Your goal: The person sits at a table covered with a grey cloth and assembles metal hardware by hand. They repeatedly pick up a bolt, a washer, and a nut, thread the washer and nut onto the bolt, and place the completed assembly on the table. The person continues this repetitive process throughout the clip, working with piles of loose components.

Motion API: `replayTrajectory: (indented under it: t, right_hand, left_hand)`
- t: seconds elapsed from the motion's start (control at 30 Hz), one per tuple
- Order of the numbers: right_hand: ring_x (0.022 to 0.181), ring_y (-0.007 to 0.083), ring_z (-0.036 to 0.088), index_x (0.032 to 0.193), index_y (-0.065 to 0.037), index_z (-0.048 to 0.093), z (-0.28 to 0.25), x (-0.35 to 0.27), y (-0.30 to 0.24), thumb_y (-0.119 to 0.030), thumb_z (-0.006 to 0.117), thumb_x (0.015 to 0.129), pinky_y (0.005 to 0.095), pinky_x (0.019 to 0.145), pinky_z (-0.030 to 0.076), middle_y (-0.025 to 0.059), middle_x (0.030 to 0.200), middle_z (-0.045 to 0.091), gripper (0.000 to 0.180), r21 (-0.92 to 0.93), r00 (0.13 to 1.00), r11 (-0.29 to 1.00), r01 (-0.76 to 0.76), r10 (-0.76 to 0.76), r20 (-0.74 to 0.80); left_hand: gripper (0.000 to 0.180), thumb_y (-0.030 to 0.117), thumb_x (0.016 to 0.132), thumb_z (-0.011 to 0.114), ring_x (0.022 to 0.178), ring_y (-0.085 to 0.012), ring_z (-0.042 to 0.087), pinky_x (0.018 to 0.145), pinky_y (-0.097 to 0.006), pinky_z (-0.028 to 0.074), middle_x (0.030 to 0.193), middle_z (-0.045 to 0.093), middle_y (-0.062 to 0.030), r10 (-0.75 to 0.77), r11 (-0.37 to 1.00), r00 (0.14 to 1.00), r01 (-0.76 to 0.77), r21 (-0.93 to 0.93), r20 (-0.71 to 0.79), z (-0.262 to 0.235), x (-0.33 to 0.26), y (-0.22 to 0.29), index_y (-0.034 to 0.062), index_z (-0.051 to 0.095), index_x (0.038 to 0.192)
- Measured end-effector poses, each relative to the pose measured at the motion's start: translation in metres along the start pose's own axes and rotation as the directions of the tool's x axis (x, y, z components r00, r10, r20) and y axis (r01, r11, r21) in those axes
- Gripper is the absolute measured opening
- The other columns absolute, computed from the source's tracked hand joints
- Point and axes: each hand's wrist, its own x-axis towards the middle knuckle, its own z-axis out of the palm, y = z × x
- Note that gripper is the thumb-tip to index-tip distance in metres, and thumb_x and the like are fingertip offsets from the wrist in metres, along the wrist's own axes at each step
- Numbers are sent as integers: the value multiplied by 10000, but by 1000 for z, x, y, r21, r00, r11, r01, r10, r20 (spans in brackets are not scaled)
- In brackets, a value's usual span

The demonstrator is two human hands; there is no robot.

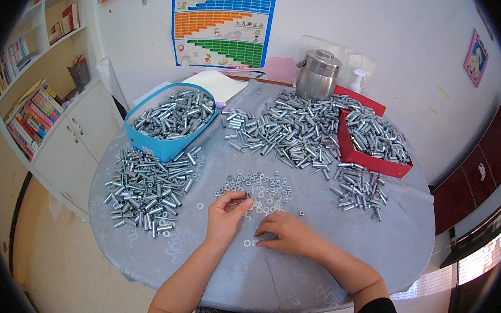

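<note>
Over the middle of the table, my left hand (pixel 225 216) is closed in a pinch. A small dark tip shows at its fingertips, too small to name. Just right of it and nearer to me, my right hand (pixel 289 234) is bent low over the cloth, thumb and fingers apart. Beside its thumb lie two flat washers (pixel 247 243), the right one partly at the thumb tip. Beyond both hands spreads a loose patch of small nuts and washers (pixel 272 186). One single washer (pixel 200 206) lies left of my left hand.
Metal sleeves fill a blue box (pixel 146 144) at the far left, with a pile of sleeves (pixel 149 191) before it. A larger heap (pixel 294 125) reaches a red box (pixel 371 163) on the right. A steel pot (pixel 318 75) stands behind, on the grey tablecloth (pixel 224 284).
</note>
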Motion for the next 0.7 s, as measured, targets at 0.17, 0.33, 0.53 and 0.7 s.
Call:
replayTrajectory:
  t: [0.17,0.33,0.53,0.7]
  right_hand:
    - [819,241,524,841,-90,618,10,1,-2,-165,664,693,347,738,416,61,848,568,172,-38,999,998,41,-41,10]
    - [782,247,528,826,-78,612,13,4,-2,-131,660,686,349,711,424,66,793,576,157,18,999,1000,-9,8,48]
    - [753,170,572,857,-57,615,6,2,-5,-97,630,742,281,673,441,51,818,609,123,383,935,899,-213,301,-186]
    - [738,72,545,877,-30,607,5,3,16,-83,634,776,214,659,433,6,824,610,117,751,832,648,-127,481,-274]
  left_hand:
    - [223,-2,745,649,755,-82,550,684,-203,454,835,593,-25,-11,998,1000,12,-60,11,-2,1,-8,16,583,957]
    - [265,0,763,619,742,-104,570,681,-223,465,845,605,-47,-1,999,1000,1,-52,-5,1,0,-1,35,580,1023]
    - [248,30,773,619,714,-135,600,658,-247,505,816,619,-79,-129,989,991,125,-77,-38,-2,1,2,15,576,1018]
    - [213,61,773,632,698,-168,617,634,-285,538,812,621,-104,-230,963,973,223,-153,-25,-5,2,-1,-17,585,965]
